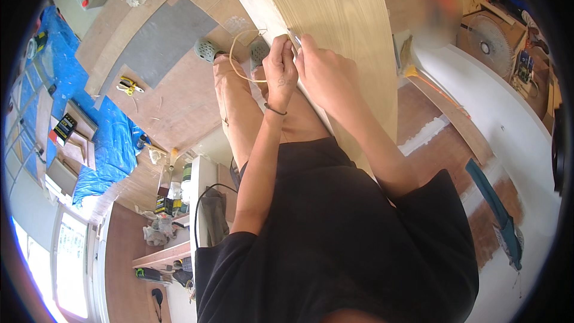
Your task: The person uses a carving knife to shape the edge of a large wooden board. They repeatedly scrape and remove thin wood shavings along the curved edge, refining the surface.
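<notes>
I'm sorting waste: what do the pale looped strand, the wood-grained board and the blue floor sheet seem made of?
Looped strand: perhaps flexible plastic or thin wood; matte, cream, bending smoothly, which settles neither.
Wood-grained board: wood veneer or printed laminate, low sheen; the grain fits either.
Blue sheet: likely thin plastic, glossy; its crinkles catch light.

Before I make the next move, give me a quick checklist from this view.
1. Left hand and right hand together at the board: ok, by its edge.
2. Left hand gripping the cable: cannot tell, fingers hide it.
3. Cable straight: not ok, looped left of the hands.
4. Kind of thin piece at the right fingers: cannot tell.
5. Pliers in hand: not ok, on the floor.
</notes>
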The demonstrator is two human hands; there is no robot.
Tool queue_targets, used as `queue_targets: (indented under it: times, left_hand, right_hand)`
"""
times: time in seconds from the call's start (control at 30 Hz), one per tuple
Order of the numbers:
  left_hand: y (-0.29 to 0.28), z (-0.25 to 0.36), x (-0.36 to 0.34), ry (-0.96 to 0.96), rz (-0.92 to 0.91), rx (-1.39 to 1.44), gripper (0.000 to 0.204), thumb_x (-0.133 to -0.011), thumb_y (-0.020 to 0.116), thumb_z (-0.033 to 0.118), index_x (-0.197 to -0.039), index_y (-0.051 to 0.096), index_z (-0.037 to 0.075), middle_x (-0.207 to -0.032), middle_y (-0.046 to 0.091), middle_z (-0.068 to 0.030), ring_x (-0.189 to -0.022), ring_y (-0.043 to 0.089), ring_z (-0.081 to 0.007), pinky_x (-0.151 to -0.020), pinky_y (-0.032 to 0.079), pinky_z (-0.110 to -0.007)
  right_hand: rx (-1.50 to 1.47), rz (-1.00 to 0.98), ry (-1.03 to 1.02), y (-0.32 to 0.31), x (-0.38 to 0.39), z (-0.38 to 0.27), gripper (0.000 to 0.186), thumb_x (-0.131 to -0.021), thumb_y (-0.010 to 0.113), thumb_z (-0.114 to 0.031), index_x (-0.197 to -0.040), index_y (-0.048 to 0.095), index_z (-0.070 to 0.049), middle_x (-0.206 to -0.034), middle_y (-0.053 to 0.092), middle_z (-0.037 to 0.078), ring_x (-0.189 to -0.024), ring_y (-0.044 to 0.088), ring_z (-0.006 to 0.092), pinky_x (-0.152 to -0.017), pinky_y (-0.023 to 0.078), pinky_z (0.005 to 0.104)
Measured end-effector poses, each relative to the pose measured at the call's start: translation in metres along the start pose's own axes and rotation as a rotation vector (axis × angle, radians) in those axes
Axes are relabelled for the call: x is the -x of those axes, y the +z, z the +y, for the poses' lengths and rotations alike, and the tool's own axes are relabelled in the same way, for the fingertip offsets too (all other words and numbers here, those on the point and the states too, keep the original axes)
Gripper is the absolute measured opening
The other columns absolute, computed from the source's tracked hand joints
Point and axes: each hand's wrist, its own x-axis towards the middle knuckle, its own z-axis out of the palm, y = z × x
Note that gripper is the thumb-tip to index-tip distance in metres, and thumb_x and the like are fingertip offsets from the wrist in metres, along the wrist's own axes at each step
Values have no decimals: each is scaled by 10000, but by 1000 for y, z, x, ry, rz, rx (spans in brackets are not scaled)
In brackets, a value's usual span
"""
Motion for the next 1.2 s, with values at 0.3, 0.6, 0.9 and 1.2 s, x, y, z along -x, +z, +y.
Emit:
queue_targets:
  times: [0.3,0.6,0.9,1.2]
  left_hand:
    - [1,-7,9,48,-25,-55,70,-939,498,47,-969,546,8,-703,562,-202,-544,546,-337,-506,424,-374]
    - [-9,17,-8,315,41,-242,101,-935,494,36,-1021,542,10,-691,564,-206,-602,571,-369,-526,434,-412]
    - [-2,7,-3,147,3,-128,94,-933,478,13,-1001,541,8,-702,571,-206,-588,566,-359,-524,429,-400]
    - [0,5,1,127,4,-80,128,-913,524,11,-1036,507,42,-705,541,-128,-585,480,-226,-578,447,-303]
  right_hand:
    - [-51,58,3,7,5,7,186,-953,479,-216,-983,493,-34,-616,600,141,-565,613,344,-498,455,451]
    - [-78,178,-57,16,21,18,147,-929,523,-185,-918,505,-40,-666,627,96,-522,605,288,-436,451,394]
    - [-91,130,-50,17,15,18,169,-952,493,-213,-959,509,-45,-634,605,136,-566,608,336,-492,455,430]
    - [-46,173,-39,18,17,10,166,-961,479,-214,-936,487,-50,-673,622,139,-529,604,332,-462,457,427]
